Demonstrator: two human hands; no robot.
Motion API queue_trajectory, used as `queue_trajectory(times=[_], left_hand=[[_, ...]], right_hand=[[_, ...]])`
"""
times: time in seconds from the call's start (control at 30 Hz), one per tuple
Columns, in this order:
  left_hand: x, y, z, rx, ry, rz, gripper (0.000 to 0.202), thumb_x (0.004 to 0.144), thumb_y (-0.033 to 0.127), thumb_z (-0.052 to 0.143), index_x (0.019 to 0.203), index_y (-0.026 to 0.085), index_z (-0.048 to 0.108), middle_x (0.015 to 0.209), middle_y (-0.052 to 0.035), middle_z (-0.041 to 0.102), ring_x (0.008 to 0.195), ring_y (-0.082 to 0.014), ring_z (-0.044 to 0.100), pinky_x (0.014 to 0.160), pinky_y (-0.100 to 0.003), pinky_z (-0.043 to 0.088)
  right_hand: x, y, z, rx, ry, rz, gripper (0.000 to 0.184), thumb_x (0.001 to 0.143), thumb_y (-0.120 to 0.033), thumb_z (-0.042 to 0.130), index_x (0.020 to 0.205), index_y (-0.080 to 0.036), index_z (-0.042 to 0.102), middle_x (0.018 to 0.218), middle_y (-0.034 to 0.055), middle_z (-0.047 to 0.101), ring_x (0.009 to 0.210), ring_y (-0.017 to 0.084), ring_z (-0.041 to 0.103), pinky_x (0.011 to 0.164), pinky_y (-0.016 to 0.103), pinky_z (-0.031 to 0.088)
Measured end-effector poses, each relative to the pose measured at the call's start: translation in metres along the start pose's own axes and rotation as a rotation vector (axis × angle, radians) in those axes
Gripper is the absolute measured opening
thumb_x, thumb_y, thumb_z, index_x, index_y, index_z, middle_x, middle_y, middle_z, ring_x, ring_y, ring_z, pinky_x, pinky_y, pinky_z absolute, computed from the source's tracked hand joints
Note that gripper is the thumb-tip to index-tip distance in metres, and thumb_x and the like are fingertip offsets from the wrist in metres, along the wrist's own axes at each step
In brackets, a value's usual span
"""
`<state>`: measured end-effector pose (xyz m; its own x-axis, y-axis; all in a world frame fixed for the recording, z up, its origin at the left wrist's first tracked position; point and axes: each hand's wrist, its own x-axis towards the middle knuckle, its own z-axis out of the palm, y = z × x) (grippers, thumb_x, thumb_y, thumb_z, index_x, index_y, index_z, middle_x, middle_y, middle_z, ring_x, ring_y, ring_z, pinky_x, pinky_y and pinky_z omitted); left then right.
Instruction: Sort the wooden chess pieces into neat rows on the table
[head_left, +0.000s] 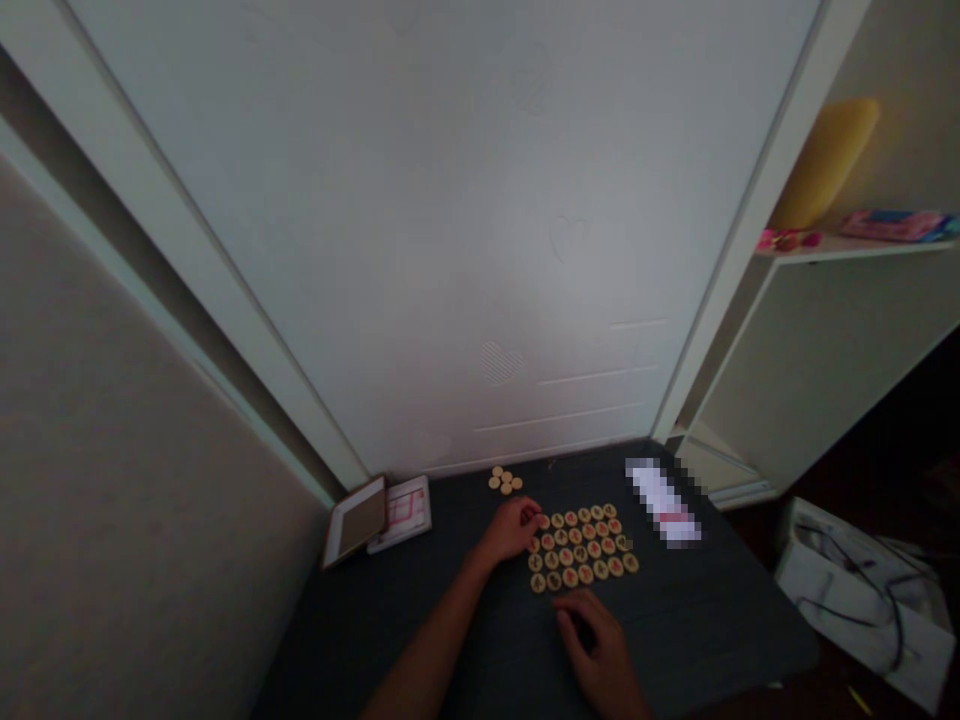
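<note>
Round wooden xiangqi pieces (pixel 580 552) with red and dark characters lie face up in several straight rows on the dark table (pixel 405 620). My left hand (pixel 516 527) reaches to the far left corner of these rows. Its fingers are curled, with thumb and fingertips closed at a red-marked xiangqi piece (pixel 544 521). Just below the nearest row is my right hand (pixel 598 645), loosely curled, with a gap between thumb and fingers and nothing seen in it. A small cluster of plain-looking round pieces (pixel 506 480) lies beyond my left hand; no characters show on them.
A box or tray with a brown inside (pixel 360 530) leans over a white and red one (pixel 405 515) at the table's left. A blurred-out white item (pixel 664 505) lies at the right. The white panel (pixel 495 250) borders the table's back. A white box with cables (pixel 862 600) stands right.
</note>
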<state>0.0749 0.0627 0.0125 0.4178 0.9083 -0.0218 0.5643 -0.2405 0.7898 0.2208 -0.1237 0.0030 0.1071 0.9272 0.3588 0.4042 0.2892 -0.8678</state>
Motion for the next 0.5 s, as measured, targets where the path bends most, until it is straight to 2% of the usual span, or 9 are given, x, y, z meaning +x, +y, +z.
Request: queue_trajectory(times=[0.13,0.33,0.5], left_hand=[[-0.0004,0.0009,0.0015,0.02,0.013,0.006,0.018,0.082,0.03,0.064,0.092,0.017,0.073,0.079,-0.0029,0.073,0.074,-0.0183,0.066,0.07,-0.028,0.051],[-0.0008,0.0028,0.0051,0.055,0.037,0.033,0.016,0.08,0.027,0.065,0.09,0.019,0.074,0.08,-0.0029,0.071,0.075,-0.0186,0.065,0.072,-0.029,0.049],[-0.0005,-0.0003,0.0053,0.064,0.051,0.048,0.016,0.08,0.029,0.065,0.09,0.019,0.074,0.078,-0.0021,0.07,0.074,-0.0186,0.064,0.071,-0.029,0.049]], right_hand=[[0.0002,-0.0023,-0.0005,-0.017,0.0,0.008,0.019,0.097,-0.034,0.056,0.094,-0.024,0.072,0.093,0.0059,0.075,0.087,0.021,0.072,0.081,0.027,0.057],[0.0008,-0.0009,-0.0005,-0.012,0.026,-0.03,0.018,0.096,-0.033,0.057,0.099,-0.024,0.073,0.092,0.0058,0.075,0.085,0.02,0.073,0.076,0.025,0.058],[0.0018,0.0039,0.0013,-0.014,0.031,-0.056,0.018,0.096,-0.032,0.058,0.095,-0.024,0.073,0.089,0.0051,0.075,0.081,0.02,0.073,0.073,0.023,0.058]])
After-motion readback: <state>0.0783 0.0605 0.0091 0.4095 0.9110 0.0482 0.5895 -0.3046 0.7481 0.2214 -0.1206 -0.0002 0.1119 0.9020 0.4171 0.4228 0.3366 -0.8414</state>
